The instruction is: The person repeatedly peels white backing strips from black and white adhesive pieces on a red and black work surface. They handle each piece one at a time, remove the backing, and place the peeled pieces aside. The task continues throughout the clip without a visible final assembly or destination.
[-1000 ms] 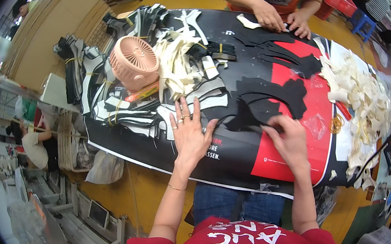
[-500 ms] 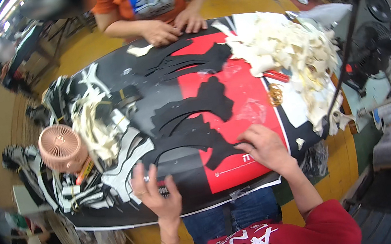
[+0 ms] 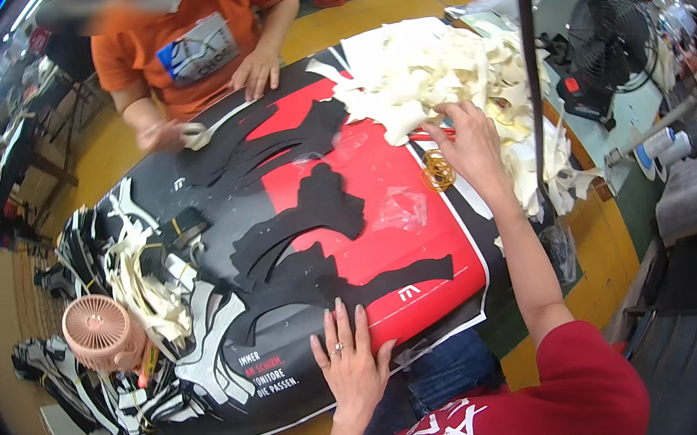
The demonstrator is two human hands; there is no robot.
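My left hand lies flat with fingers stretched at the near edge of the red-and-black printed mat. Its fingertips rest by the nearest black cut fabric pieces, and nothing is in its grasp. One black strip reaches right across the red part. Over at the right, my right hand is at the edge of a heap of cream cut pieces, thumb and fingers apart. A red-handled tool lies partly hidden beside it. Farther back are more black pieces.
Yellow rubber bands and clear plastic film lie near the middle right. A pink fan stands left among bundled black and white strips. Across the table, a co-worker in orange handles a cream piece.
My right hand has left the black strip and moved up to the cream heap. My left hand has shifted right and come down flat. The co-worker's hands have spread apart.
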